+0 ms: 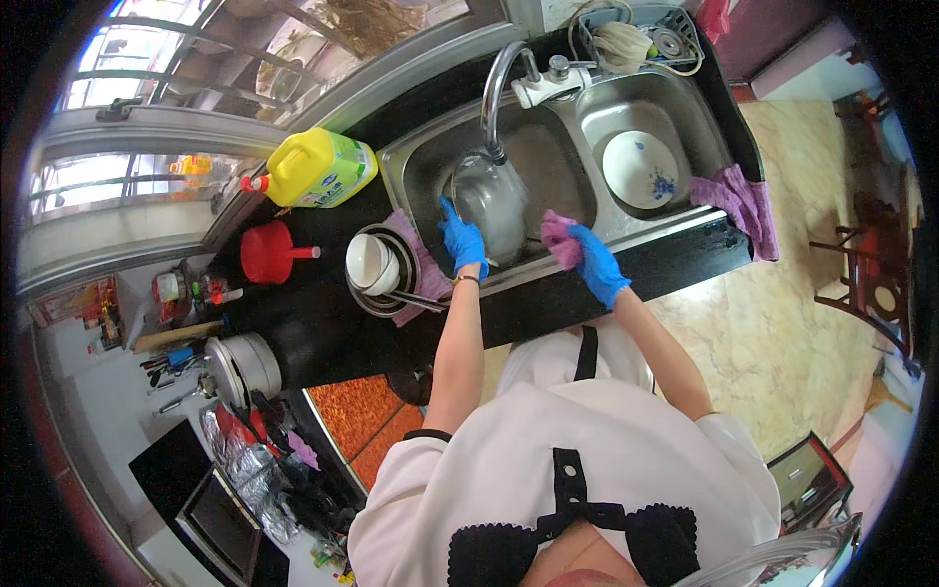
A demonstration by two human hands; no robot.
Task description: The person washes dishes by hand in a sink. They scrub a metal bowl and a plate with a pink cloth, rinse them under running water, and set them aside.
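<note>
My left hand, in a blue glove, is at the near left rim of a clear, shiny bowl in the left sink basin; its grip is partly hidden. Water from the curved metal faucet runs into that bowl. A crumpled pink cloth is held in my right hand, also gloved in blue, over the basin's front edge. In the right basin lies a white plate with blue flowers.
Left of the sink, white bowls are stacked inside metal ones on a purple towel. Beyond stand a yellow detergent jug and a red plastic dipper. Another purple towel hangs over the right counter edge.
</note>
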